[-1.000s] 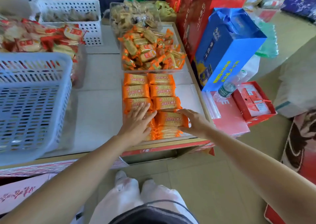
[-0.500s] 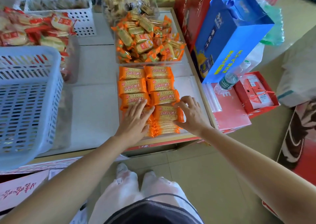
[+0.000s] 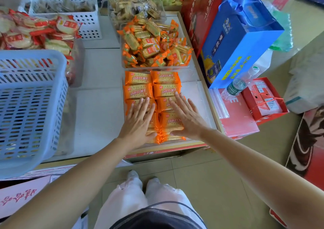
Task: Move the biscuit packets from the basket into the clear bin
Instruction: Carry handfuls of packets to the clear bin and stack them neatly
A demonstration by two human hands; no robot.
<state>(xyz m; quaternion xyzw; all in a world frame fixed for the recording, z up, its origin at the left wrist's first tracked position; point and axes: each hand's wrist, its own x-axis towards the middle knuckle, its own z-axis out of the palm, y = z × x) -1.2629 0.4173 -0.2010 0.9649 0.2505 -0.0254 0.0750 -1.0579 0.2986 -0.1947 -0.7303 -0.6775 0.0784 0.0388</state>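
Orange biscuit packets (image 3: pixel 138 91) lie in two neat columns inside the clear bin (image 3: pixel 196 88) on the white table. My left hand (image 3: pixel 138 122) lies flat with straight fingers on the left column's near packets. My right hand (image 3: pixel 187 116) lies flat on the right column, fingers spread over a packet. Neither hand grips anything. The light blue slotted basket (image 3: pixel 28 106) stands at the left edge of the table; I see no orange packets in it.
Behind the bin sits another clear bin of loose orange-wrapped crackers (image 3: pixel 154 45). Red-wrapped rice crackers (image 3: pixel 38 32) and a white perforated basket (image 3: pixel 66 6) are at back left. A blue gift box (image 3: pixel 240 39), water bottle (image 3: pixel 236 87) and red boxes (image 3: pixel 264 99) stand right.
My right hand let go of the near packet's edge and flattened onto the right column. My left hand stayed on the left column with fingers straightened.
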